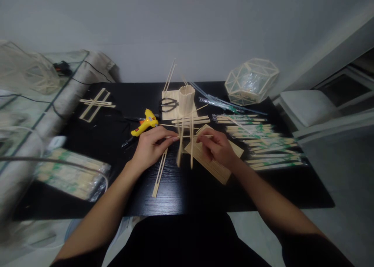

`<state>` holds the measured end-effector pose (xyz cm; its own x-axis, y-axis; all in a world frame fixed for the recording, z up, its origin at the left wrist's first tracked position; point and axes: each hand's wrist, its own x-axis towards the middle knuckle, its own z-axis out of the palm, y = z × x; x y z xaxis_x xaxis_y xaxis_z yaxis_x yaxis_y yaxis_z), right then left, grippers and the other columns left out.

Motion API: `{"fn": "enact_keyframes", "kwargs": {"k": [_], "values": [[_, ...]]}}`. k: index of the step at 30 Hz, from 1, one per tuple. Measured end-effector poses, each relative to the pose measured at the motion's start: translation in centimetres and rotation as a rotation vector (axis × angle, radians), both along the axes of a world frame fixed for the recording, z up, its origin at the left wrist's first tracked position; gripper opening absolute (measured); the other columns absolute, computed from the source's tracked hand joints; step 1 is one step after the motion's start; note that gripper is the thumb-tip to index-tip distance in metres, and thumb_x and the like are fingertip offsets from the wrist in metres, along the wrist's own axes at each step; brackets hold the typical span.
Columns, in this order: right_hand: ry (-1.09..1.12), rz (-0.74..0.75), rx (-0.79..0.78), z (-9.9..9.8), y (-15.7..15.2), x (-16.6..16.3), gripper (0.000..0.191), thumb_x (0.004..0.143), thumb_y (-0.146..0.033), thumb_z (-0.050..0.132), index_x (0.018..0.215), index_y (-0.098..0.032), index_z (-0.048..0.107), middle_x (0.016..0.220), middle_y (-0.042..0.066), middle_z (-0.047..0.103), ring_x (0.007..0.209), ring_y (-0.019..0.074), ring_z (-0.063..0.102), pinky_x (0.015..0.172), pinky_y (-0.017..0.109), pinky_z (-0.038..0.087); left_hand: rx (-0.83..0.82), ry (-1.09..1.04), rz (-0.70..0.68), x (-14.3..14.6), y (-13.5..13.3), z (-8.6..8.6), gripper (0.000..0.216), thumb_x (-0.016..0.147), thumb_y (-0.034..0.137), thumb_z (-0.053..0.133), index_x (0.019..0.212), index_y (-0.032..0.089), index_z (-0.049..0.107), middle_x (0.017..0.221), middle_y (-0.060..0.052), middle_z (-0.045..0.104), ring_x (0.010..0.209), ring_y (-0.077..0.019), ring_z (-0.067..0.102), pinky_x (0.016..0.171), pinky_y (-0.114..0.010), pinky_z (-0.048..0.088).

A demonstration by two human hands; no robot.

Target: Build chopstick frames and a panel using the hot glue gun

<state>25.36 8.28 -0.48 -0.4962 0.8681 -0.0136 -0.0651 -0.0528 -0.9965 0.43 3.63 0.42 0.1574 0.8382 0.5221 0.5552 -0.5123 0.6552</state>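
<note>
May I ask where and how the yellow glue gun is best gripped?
By the handle, I think, coming from the near left: the yellow glue gun lies on the table with its handle slanting that way. The left hand is the nearer one, though it pinches a wooden stick.

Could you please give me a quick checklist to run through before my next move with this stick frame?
1. Left hand holding the stick frame: ok, thumb and fingers pinch one side.
2. Right hand gripping the other side: cannot tell; the fingers are there, but their contact is unclear.
3. Frame joints sound: cannot tell, the sticks are blurred.
4. Glue gun near: ok, it lies just beyond the left hand.
5. Wooden stick tube upright: ok.
6. Area around the left hand free of loose sticks: not ok, some lie beside it.
</note>
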Motion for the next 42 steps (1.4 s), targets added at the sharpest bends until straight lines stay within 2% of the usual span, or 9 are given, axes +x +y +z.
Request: {"fn": "enact_keyframes", "kwargs": {"k": [2, 3, 8, 11, 14, 17, 24, 42], "values": [[-0.016, 0.031, -0.039, -0.1, 0.0, 0.1, 0.041, 0.096, -0.059, 0.071, 0.081, -0.021, 0.066, 0.035, -0.011, 0.045, 0.026, 0.0076, 0.038, 0.032, 0.019, 0.034, -0.007, 0.004, -0.001, 0.0, 0.0, 0.0, 0.010, 0.098, 0.029, 0.075, 0.099, 0.021, 0.081, 0.087, -0.003, 0.078, 0.074, -0.0126, 0.067, 0.070, -0.025, 0.053], [-0.019, 0.033, -0.043, -0.1, 0.0, 0.1, 0.042, 0.096, -0.060, 0.071, 0.081, -0.021, 0.066, 0.034, -0.012, 0.041, 0.026, 0.0077, 0.036, 0.031, 0.019, 0.032, -0.010, 0.007, -0.001, -0.1, 0.0, 0.0, 0.010, 0.099, 0.029, 0.075, 0.099, 0.021, 0.081, 0.087, -0.003, 0.078, 0.074, -0.0128, 0.067, 0.070, -0.025, 0.053], [-0.071, -0.040, 0.028, 0.2, 0.0, 0.0, 0.047, 0.090, -0.067, 0.074, 0.081, -0.021, 0.069, 0.039, -0.011, 0.044, 0.031, 0.0083, 0.041, 0.034, 0.021, 0.034, -0.028, 0.005, 0.009, 0.0, 0.0, 0.0, 0.010, 0.098, 0.029, 0.075, 0.099, 0.021, 0.081, 0.088, -0.003, 0.078, 0.074, -0.0131, 0.067, 0.069, -0.026, 0.053], [-0.042, -0.103, 0.058, 0.4, 0.1, 0.1, 0.052, 0.089, -0.072, 0.072, 0.081, -0.021, 0.069, 0.043, -0.008, 0.052, 0.036, 0.0092, 0.046, 0.039, 0.022, 0.037, -0.025, -0.001, 0.011, 0.0, 0.0, -0.1, 0.009, 0.099, 0.028, 0.075, 0.099, 0.021, 0.081, 0.088, -0.003, 0.078, 0.073, -0.0128, 0.066, 0.068, -0.025, 0.051], [0.027, -0.207, 0.032, 0.4, 0.4, 0.2, 0.058, 0.089, -0.078, 0.067, 0.083, -0.020, 0.070, 0.051, -0.004, 0.061, 0.042, 0.0105, 0.052, 0.044, 0.024, 0.042, -0.028, -0.004, 0.028, 0.0, 0.0, -0.1, 0.011, 0.100, 0.029, 0.073, 0.099, 0.021, 0.080, 0.088, -0.003, 0.077, 0.071, -0.0128, 0.064, 0.066, -0.026, 0.049], [0.063, -0.274, -0.029, 0.1, 0.9, 0.2, 0.064, 0.086, -0.083, 0.066, 0.082, -0.020, 0.072, 0.053, -0.003, 0.061, 0.043, 0.0112, 0.054, 0.044, 0.025, 0.043, -0.047, 0.005, 0.059, -0.1, 0.1, -0.3, 0.014, 0.100, 0.032, 0.071, 0.102, 0.021, 0.079, 0.086, -0.003, 0.075, 0.069, -0.0131, 0.060, 0.065, -0.026, 0.046], [0.093, -0.267, -0.110, -0.1, 1.1, 0.0, 0.068, 0.081, -0.087, 0.068, 0.079, -0.019, 0.074, 0.054, -0.001, 0.063, 0.043, 0.0119, 0.055, 0.043, 0.025, 0.043, -0.100, -0.013, 0.085, -0.3, 0.0, -0.6, 0.016, 0.100, 0.036, 0.071, 0.105, 0.022, 0.077, 0.084, -0.002, 0.072, 0.064, -0.0127, 0.055, 0.063, -0.027, 0.044], [0.061, -0.205, -0.114, 0.2, 1.0, -0.1, 0.069, 0.087, -0.085, 0.060, 0.077, -0.019, 0.075, 0.054, 0.000, 0.062, 0.046, 0.0122, 0.055, 0.048, 0.027, 0.045, -0.073, 0.008, 0.082, -0.3, 0.0, -0.5, 0.015, 0.101, 0.036, 0.070, 0.103, 0.022, 0.077, 0.081, -0.001, 0.070, 0.065, -0.0128, 0.056, 0.064, -0.027, 0.045]]}}
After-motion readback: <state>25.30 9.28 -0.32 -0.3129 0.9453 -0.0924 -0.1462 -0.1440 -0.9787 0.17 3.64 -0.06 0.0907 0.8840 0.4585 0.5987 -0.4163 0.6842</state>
